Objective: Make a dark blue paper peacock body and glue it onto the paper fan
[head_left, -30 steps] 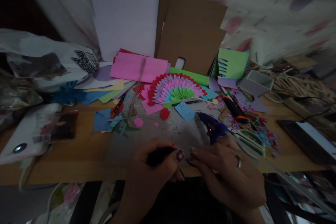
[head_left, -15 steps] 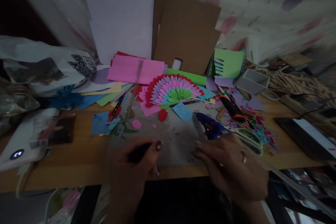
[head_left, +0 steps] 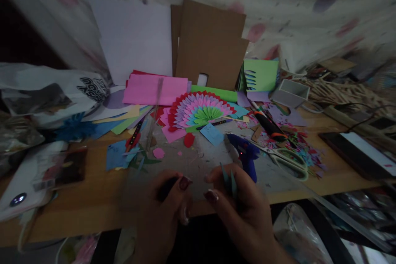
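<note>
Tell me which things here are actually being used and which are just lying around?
In use:
left hand, gripping a dark object
right hand, holding teal paper strips

Lying about:
blue glue gun
scissors
paper fan
pink paper
cardboard

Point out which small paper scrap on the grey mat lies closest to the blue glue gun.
The light blue square scrap, just left of the glue gun; the red scrap and pink scrap lie farther left.
</note>
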`<act>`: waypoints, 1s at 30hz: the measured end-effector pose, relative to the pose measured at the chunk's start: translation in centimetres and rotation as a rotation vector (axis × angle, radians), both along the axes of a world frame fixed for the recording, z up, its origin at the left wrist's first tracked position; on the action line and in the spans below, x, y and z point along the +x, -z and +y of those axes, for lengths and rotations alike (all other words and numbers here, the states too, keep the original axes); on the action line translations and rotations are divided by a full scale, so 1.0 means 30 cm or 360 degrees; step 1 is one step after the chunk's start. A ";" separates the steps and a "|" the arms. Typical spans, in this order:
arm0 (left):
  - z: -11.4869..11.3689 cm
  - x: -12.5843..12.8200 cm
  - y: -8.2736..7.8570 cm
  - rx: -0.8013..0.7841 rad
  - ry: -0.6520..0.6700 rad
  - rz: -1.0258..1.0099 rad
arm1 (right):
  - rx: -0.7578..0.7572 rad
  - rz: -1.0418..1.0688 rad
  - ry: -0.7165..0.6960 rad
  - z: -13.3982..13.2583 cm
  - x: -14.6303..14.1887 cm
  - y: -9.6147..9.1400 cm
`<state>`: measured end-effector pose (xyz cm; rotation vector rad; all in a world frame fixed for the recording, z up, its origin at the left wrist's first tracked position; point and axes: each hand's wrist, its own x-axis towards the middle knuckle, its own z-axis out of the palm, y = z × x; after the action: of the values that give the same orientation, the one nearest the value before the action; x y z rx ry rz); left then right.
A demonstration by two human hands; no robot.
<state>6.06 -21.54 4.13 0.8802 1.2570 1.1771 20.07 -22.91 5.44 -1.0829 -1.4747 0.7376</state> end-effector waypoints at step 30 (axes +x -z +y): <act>-0.031 0.040 -0.047 0.0026 0.0106 -0.0088 | 0.0207 -0.0144 0.0127 0.025 0.042 -0.005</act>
<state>7.25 -22.47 5.53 0.8890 1.1666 1.1526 21.33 -22.15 5.58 -1.0804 -1.5249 0.5353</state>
